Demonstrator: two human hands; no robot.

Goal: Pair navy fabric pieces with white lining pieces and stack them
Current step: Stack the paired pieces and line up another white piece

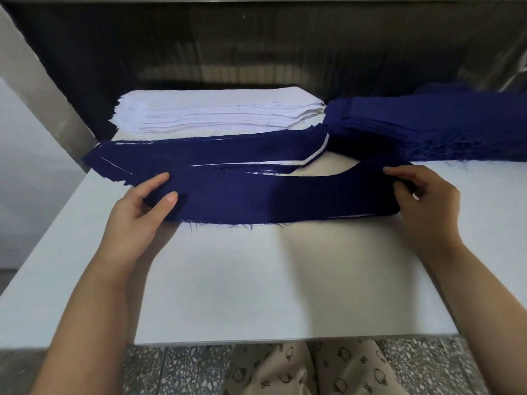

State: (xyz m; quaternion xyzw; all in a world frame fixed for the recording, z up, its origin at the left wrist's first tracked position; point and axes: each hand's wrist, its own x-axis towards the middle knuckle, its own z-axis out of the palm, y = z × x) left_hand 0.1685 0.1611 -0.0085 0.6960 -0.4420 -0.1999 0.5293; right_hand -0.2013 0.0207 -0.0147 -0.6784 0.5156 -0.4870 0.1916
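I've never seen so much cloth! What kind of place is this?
Probably a sewing workshop. There's a stack of white lining pieces, a pile of cut navy pieces, and the left hand and right hand hold one navy piece over a white worktable.

Counts: 2 hands, the left hand (pixel 142 208) and the right hand (pixel 423 195). 1 white lining stack (pixel 216 115), layers too fine to count. 1 navy stack (pixel 427 124), likewise uncountable. 1 paired pile (pixel 199 152). 1 loose navy piece (pixel 285 198). 1 table (pixel 228 280).

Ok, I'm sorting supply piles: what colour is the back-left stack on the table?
The lining stack is white, seen best in the head view.
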